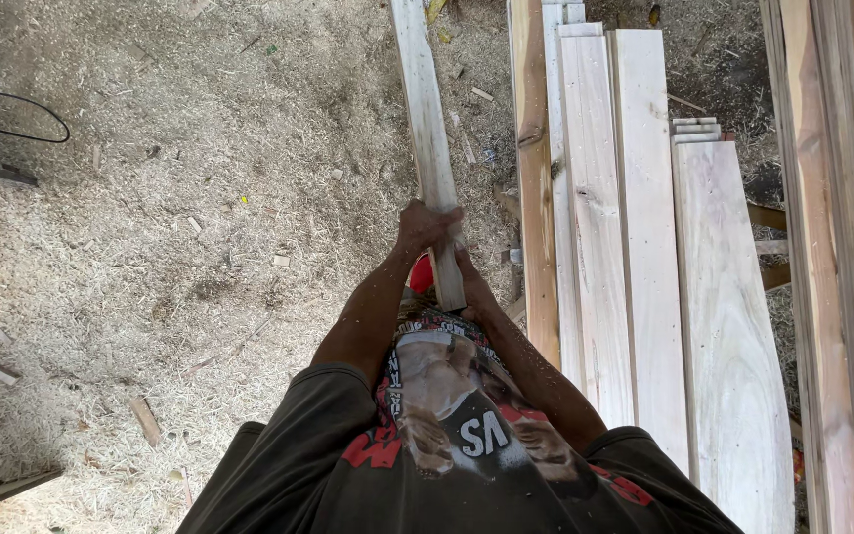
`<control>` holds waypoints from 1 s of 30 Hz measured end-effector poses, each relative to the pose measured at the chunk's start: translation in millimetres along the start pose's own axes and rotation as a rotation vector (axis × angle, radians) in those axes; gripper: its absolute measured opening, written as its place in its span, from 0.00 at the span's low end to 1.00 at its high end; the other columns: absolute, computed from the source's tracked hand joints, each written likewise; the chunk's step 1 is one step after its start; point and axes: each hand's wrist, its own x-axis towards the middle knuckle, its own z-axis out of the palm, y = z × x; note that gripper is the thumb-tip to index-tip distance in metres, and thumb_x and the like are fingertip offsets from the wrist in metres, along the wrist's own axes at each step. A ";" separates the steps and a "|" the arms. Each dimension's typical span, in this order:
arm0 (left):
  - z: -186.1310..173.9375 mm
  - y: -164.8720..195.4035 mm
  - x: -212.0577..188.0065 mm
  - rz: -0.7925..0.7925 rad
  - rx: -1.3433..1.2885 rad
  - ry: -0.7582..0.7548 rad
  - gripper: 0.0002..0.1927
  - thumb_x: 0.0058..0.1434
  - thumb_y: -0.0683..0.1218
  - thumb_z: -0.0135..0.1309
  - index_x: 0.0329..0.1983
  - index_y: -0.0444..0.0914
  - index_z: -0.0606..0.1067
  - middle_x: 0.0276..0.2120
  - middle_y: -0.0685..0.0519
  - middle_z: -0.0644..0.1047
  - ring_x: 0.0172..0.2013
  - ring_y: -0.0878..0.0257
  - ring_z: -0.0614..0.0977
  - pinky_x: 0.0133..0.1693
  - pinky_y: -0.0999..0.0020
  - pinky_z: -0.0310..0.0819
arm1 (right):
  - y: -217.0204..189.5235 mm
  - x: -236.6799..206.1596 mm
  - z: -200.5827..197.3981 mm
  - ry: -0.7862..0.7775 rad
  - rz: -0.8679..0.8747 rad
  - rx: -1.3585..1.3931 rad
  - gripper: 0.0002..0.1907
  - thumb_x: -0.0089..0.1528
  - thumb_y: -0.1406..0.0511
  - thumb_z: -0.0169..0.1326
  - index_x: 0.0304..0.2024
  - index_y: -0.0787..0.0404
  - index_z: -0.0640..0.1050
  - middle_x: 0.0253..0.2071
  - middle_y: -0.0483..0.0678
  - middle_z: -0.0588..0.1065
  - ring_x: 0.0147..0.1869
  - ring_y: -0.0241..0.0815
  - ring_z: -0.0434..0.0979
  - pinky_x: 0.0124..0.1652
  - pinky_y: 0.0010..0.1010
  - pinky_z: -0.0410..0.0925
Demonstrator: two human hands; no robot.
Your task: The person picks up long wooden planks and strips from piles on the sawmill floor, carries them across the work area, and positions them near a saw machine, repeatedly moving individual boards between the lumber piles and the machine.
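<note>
I grip a long narrow plank at the centre of the frame, its near end just above my shirt and its length running away to the top edge. My left hand wraps over it with the fingers clamped round the pale wood; my right hand sits just below on the plank's right side, mostly hidden behind it, so I cannot tell how those fingers are set. The plank is rough-sawn, pale grey-white, flat and straight. Right of it, close beside my right forearm, lies a stack of boards side by side: one orange-brown with a dark knot, the others creamy and smooth-faced, the widest curving at its near end. Further timber, streaked pink and tan, fills the right edge. The ground on the left is covered in wood shavings and small offcuts, and a black cable loops in the upper left corner.
</note>
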 end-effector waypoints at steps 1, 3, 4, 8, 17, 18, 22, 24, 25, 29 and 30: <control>-0.8 -0.1 1.0 0.006 -0.003 -0.003 0.41 0.47 0.66 0.69 0.44 0.24 0.78 0.35 0.39 0.84 0.31 0.52 0.89 0.34 0.62 0.87 | -0.5 2.0 0.1 0.012 0.017 -0.027 0.40 0.61 0.34 0.51 0.52 0.62 0.76 0.34 0.49 0.77 0.30 0.40 0.79 0.25 0.32 0.76; -2.0 0.3 2.5 -0.013 0.001 -0.017 0.40 0.47 0.67 0.68 0.44 0.26 0.79 0.35 0.40 0.85 0.31 0.52 0.89 0.34 0.61 0.87 | -2.1 4.2 3.0 0.036 0.053 -0.078 0.41 0.61 0.33 0.48 0.49 0.63 0.77 0.30 0.50 0.77 0.26 0.41 0.78 0.22 0.31 0.75; -2.9 0.8 3.7 -0.023 0.002 -0.022 0.40 0.47 0.67 0.67 0.44 0.26 0.80 0.35 0.41 0.85 0.31 0.53 0.89 0.34 0.60 0.87 | -3.3 4.9 5.5 0.008 0.055 -0.025 0.41 0.60 0.34 0.48 0.51 0.62 0.77 0.33 0.49 0.77 0.29 0.41 0.79 0.25 0.32 0.76; -6.8 0.6 9.3 -0.022 0.014 0.002 0.42 0.46 0.68 0.68 0.45 0.25 0.78 0.36 0.39 0.84 0.32 0.52 0.89 0.36 0.60 0.87 | -6.5 5.8 14.3 -0.139 0.061 0.142 0.39 0.64 0.36 0.49 0.57 0.62 0.74 0.41 0.50 0.78 0.37 0.42 0.81 0.33 0.35 0.79; -6.8 1.4 17.9 -0.138 0.035 0.029 0.51 0.45 0.69 0.68 0.53 0.22 0.69 0.41 0.36 0.83 0.35 0.48 0.88 0.38 0.60 0.87 | -8.8 13.6 18.0 -0.186 0.053 0.054 0.40 0.68 0.37 0.44 0.64 0.62 0.69 0.48 0.52 0.77 0.44 0.45 0.81 0.38 0.37 0.79; -7.4 4.0 17.6 -0.141 0.056 0.024 0.51 0.45 0.69 0.68 0.53 0.22 0.70 0.42 0.37 0.83 0.36 0.48 0.88 0.38 0.60 0.87 | -11.2 12.8 19.1 -0.236 0.031 0.065 0.39 0.70 0.37 0.44 0.65 0.62 0.69 0.48 0.52 0.76 0.45 0.46 0.80 0.38 0.38 0.78; -14.1 16.7 15.0 -0.163 0.100 0.029 0.50 0.45 0.70 0.69 0.51 0.23 0.73 0.42 0.37 0.83 0.38 0.49 0.88 0.41 0.60 0.85 | -22.3 6.6 22.4 -0.038 0.134 0.110 0.48 0.63 0.32 0.41 0.66 0.63 0.68 0.53 0.56 0.77 0.54 0.52 0.78 0.43 0.46 0.76; -16.9 22.7 14.4 -0.126 0.112 0.024 0.49 0.43 0.70 0.71 0.49 0.23 0.75 0.43 0.38 0.82 0.38 0.49 0.87 0.42 0.60 0.84 | -25.8 5.3 21.1 0.290 0.373 0.226 0.56 0.57 0.27 0.38 0.63 0.67 0.70 0.49 0.59 0.77 0.52 0.58 0.77 0.40 0.56 0.75; -18.1 24.8 14.1 -0.108 0.119 0.023 0.48 0.43 0.69 0.72 0.48 0.23 0.76 0.43 0.38 0.81 0.39 0.49 0.86 0.42 0.60 0.83 | -26.8 6.6 20.1 0.210 0.311 0.171 0.53 0.57 0.28 0.41 0.64 0.63 0.69 0.51 0.56 0.77 0.54 0.57 0.76 0.43 0.57 0.75; -16.9 26.3 12.6 -0.186 0.125 -0.019 0.42 0.47 0.68 0.67 0.47 0.26 0.78 0.37 0.42 0.84 0.32 0.52 0.87 0.38 0.61 0.85 | -20.4 9.4 13.6 0.058 0.227 0.032 0.49 0.56 0.30 0.46 0.64 0.57 0.70 0.52 0.55 0.76 0.52 0.58 0.76 0.44 0.64 0.73; -16.1 25.5 11.6 -0.204 0.109 -0.053 0.42 0.49 0.68 0.66 0.47 0.25 0.78 0.37 0.42 0.84 0.30 0.52 0.87 0.36 0.61 0.86 | -19.1 9.1 11.8 0.055 0.227 -0.003 0.50 0.56 0.29 0.45 0.63 0.58 0.71 0.50 0.57 0.76 0.50 0.60 0.76 0.42 0.66 0.72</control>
